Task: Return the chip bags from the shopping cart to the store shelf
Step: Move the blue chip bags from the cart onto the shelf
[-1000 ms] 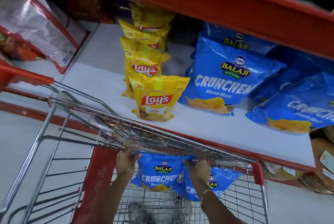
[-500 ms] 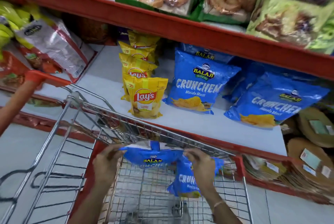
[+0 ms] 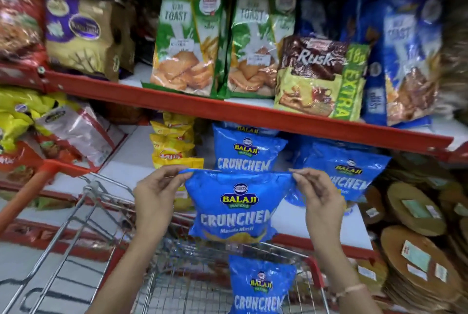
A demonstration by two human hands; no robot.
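The left hand (image 3: pixel 154 194) pinches the top left corner of a blue chip bag (image 3: pixel 231 208) between thumb and fingertips; the right hand (image 3: pixel 320 198) pinches the top right corner the same way, so the bag hangs upright between them, above the front rim of the shopping cart (image 3: pixel 83 202) and in front of the lower shelf (image 3: pixel 131 159).

Left of the left fingers stand yellow chip bags (image 3: pixel 174 141) in a row running to the back of the shelf. Straight beyond the held bag, between the two sets of fingers, stands a matching blue bag (image 3: pixel 243 154); beyond the right fingers leans another (image 3: pixel 352 171). Below the hands, a second blue bag (image 3: pixel 260 286) waits in the cart.

The likely trouble is the thin corner grip: the seam could slip from the fingers if the bag brushes the cart rim or the red shelf edge (image 3: pixel 253 111) above. Pushing it in could also topple the standing bags behind.

Open room looks best on the bare white shelf just under the right fingers, in front of the blue rows; overhead clearance under the red edge seems ample.
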